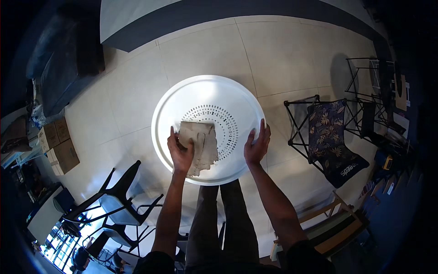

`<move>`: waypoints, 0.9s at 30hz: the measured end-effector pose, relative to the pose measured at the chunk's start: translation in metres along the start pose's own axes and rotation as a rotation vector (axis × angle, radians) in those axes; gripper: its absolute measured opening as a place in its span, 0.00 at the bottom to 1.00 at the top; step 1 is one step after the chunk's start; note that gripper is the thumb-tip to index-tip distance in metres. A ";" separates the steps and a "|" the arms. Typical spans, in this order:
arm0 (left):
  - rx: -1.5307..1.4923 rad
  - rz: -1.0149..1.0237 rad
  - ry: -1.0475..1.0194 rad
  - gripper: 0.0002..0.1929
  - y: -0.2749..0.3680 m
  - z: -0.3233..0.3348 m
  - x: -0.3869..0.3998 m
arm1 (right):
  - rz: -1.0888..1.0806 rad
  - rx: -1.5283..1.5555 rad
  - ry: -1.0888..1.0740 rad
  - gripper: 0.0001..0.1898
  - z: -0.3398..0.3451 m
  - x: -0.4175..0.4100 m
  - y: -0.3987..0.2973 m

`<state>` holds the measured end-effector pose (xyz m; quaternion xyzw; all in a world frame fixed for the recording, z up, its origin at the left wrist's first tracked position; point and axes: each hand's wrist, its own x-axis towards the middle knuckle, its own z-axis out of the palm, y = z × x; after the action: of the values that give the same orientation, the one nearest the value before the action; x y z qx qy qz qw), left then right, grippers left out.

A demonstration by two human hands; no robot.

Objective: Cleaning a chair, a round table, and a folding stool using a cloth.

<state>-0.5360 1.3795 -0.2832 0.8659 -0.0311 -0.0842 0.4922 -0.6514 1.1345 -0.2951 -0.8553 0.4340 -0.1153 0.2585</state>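
In the head view a round white tabletop (205, 92) with a raised rim and rings of small holes at its middle lies before me. My left hand (181, 152) grips a worn piece of grey-brown cardboard or cloth (202, 144) with torn lower edges, its thumb on top, over the left part of the round surface. Across from it, my right hand (258, 144) holds the right rim, thumb on the upper face and fingers at the outer edge. What supports the round top is hidden beneath it.
Black chairs (119, 209) stand at the lower left, cardboard boxes (63, 150) at the left. A folding chair with floral fabric (326, 126) is on the right, a wooden-framed seat (335, 236) at the lower right. A dark-edged counter or platform (219, 10) spans the top.
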 end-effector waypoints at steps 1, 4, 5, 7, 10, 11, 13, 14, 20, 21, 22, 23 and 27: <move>0.077 -0.093 -0.152 0.26 0.009 -0.002 0.015 | -0.003 -0.007 0.009 0.30 -0.001 0.000 0.001; 0.306 -0.366 -0.611 0.20 0.038 -0.009 0.067 | -0.010 -0.024 0.044 0.30 0.001 0.000 0.002; 0.306 -0.366 -0.609 0.20 0.048 -0.013 0.072 | -0.011 -0.023 0.043 0.30 0.002 -0.001 0.002; 0.152 -0.279 -0.588 0.17 0.070 -0.022 0.083 | -0.006 -0.008 0.029 0.30 0.003 -0.002 0.000; -0.011 -0.190 -0.574 0.15 0.104 -0.030 0.086 | 0.003 -0.005 0.020 0.30 0.001 -0.002 0.004; 0.002 -0.030 -0.546 0.15 0.118 -0.034 0.081 | 0.003 -0.012 0.024 0.30 0.000 -0.002 0.006; 0.039 0.290 -0.476 0.15 0.141 -0.046 0.069 | 0.003 -0.014 0.031 0.30 0.001 -0.002 0.006; 0.055 0.448 -0.440 0.15 0.145 -0.049 0.062 | 0.003 -0.018 0.034 0.30 0.001 -0.002 0.007; 0.470 0.723 -0.510 0.18 0.085 -0.041 -0.003 | -0.001 -0.029 0.042 0.30 0.005 -0.004 0.006; 0.502 0.691 -0.575 0.18 0.067 -0.037 -0.017 | 0.000 -0.033 0.043 0.30 0.006 -0.004 0.007; 0.539 0.658 -0.637 0.18 0.055 -0.035 -0.029 | 0.001 -0.032 0.042 0.30 0.008 -0.005 0.005; 0.576 0.625 -0.700 0.18 0.041 -0.033 -0.040 | 0.001 -0.031 0.041 0.30 0.009 -0.005 0.003; 0.406 0.400 -0.699 0.19 0.040 -0.006 -0.053 | 0.024 -0.029 0.023 0.31 0.004 -0.006 0.009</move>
<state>-0.5859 1.3713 -0.2394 0.8414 -0.3782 -0.2670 0.2789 -0.6594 1.1365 -0.3031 -0.8523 0.4488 -0.1159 0.2422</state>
